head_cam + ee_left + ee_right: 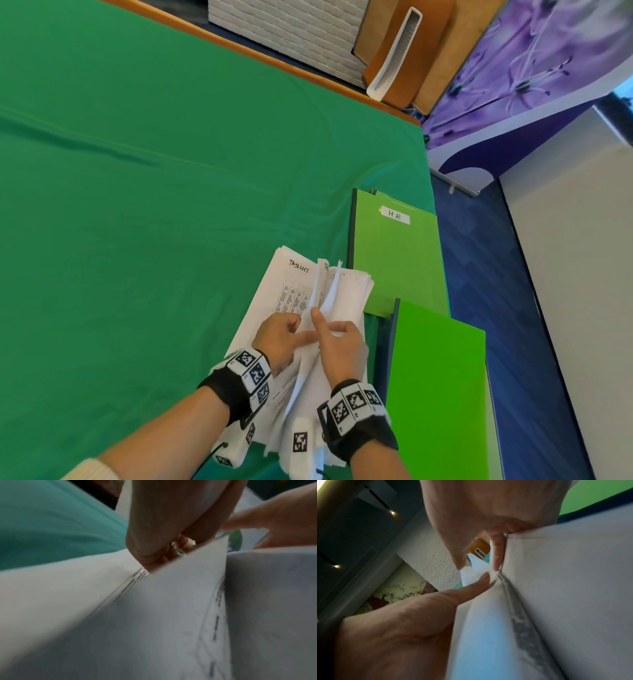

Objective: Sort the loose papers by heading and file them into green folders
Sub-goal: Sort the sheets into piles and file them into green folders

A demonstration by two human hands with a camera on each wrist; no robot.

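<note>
A stack of loose white papers [291, 291] lies on the green tablecloth [154, 205], near the table's right side. The exposed left sheet has a handwritten heading [298, 266] and a printed table. A few sheets [329, 291] stand up on edge in the middle of the stack. My left hand [291, 330] has curled fingers and pinches the sheets at their near end; my left hand [163, 550] shows partly behind a raised page. My right hand [329, 325] grips the raised sheets beside it; my right hand [479, 572] pinches them between thumb and fingers. One green folder [397, 260] labelled "HR" lies right of the stack, another green folder [438, 394] nearer.
The table's right edge [442, 274] runs just past the folders, with blue floor [479, 291] beyond. A white brick-pattern panel [291, 31], brown boards [421, 51] and a purple flowered banner [531, 58] stand behind the table. Green cloth stretches to the left and far side.
</note>
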